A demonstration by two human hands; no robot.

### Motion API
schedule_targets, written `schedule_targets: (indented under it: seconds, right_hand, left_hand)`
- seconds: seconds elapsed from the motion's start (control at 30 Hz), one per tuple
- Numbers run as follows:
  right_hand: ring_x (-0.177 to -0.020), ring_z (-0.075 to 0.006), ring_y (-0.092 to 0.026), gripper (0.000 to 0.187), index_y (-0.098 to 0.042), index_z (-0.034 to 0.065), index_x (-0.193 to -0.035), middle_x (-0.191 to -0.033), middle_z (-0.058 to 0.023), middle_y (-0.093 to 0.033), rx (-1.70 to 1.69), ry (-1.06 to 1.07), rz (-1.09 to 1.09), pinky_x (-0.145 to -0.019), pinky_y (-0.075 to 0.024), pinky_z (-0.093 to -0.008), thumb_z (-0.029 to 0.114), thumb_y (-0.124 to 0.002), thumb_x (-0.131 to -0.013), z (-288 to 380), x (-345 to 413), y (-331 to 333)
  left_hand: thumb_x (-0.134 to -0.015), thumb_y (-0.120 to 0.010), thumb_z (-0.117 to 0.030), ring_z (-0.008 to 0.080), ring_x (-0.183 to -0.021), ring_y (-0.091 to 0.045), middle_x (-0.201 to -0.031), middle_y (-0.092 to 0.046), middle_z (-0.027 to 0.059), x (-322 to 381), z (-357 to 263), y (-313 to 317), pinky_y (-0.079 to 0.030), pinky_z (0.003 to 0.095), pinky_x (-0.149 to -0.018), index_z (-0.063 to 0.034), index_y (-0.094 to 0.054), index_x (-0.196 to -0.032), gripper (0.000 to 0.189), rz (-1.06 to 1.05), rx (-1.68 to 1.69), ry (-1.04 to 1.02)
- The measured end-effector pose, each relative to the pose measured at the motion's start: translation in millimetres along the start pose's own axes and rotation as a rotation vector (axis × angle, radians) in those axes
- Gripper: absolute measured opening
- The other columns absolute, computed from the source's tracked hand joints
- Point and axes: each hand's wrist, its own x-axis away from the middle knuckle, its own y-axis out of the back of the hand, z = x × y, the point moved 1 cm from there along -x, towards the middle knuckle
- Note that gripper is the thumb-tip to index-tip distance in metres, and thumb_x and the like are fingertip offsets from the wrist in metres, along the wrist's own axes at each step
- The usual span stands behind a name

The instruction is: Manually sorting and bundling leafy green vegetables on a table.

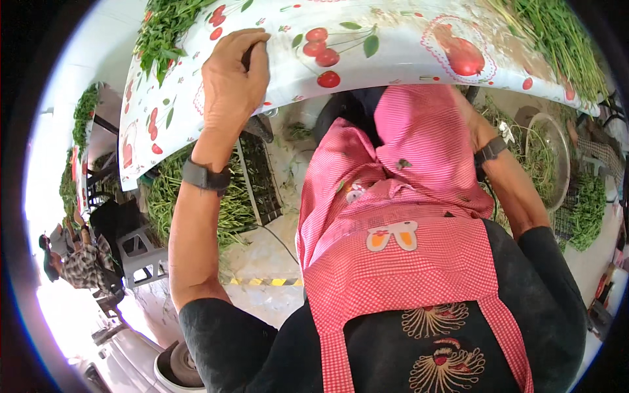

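My left hand (237,69) rests on the fruit-printed plastic tablecloth (290,73), its fingers curled down and the thumb close to the index finger. Nothing shows in it, but the fingertips and palm are hidden. Left of it lies a pile of leafy green stems (169,34). My right hand (464,115) is low beside my knee, below the table edge, mostly hidden behind the pink checked apron (393,250). What it touches cannot be made out. Another heap of long green stems (560,44) lies on the cloth at the right.
Under the table at left, cut green stems (189,196) lie by a dark plastic crate (260,182). At right stand a clear round tub (565,162) with stems and a leafy bundle (587,211). A grey plastic stool (142,258) and a person (83,265) are farther left.
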Motion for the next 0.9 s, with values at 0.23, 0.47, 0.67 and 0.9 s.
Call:
schedule_targets:
  seconds: [0.23,0.47,0.67,0.9]
  right_hand:
    - [-0.105,-0.0189,-0.058,0.044,-0.050,0.0002,-0.125,-0.120,-0.0114,-0.058,-0.020,-0.016,0.097,-0.089,-0.0486,-0.0280,0.033,-0.044,-0.096,2,6,13]
    - [-0.105,-0.0188,-0.058,0.043,-0.050,0.0001,-0.125,-0.119,-0.0114,-0.058,-0.058,-0.056,0.284,-0.088,-0.0486,-0.0273,0.032,-0.044,-0.096,5,3,21]
    - [-0.105,-0.0188,-0.058,0.043,-0.050,0.0000,-0.124,-0.119,-0.0113,-0.058,-0.031,0.023,0.109,-0.088,-0.0487,-0.0273,0.031,-0.044,-0.096,3,6,31]
    - [-0.105,-0.0189,-0.058,0.042,-0.051,0.0000,-0.124,-0.119,-0.0112,-0.058,-0.008,0.069,0.028,-0.088,-0.0488,-0.0273,0.031,-0.044,-0.096,2,7,41]
  left_hand:
    - [-0.083,-0.058,-0.013,0.0152,-0.076,-0.063,-0.091,-0.067,0.0075,-1,-11,-1,-0.049,0.0255,-0.071,-0.0076,-0.068,-0.096,0.017,-0.029,-0.055,0.022]
    - [-0.082,-0.058,-0.017,0.0197,-0.078,-0.065,-0.092,-0.067,0.0083,-2,-8,-1,-0.049,0.0275,-0.073,-0.0093,-0.069,-0.094,0.018,-0.046,-0.094,-0.063]
    - [-0.082,-0.059,-0.016,0.0193,-0.076,-0.065,-0.092,-0.068,0.0081,1,-9,-2,-0.050,0.0277,-0.072,-0.0089,-0.069,-0.094,0.017,-0.057,-0.090,-0.034]
    - [-0.081,-0.059,-0.013,0.0172,-0.074,-0.064,-0.092,-0.067,0.0079,-1,-1,-3,-0.049,0.0268,-0.071,-0.0075,-0.068,-0.093,0.016,-0.082,-0.119,-0.109]
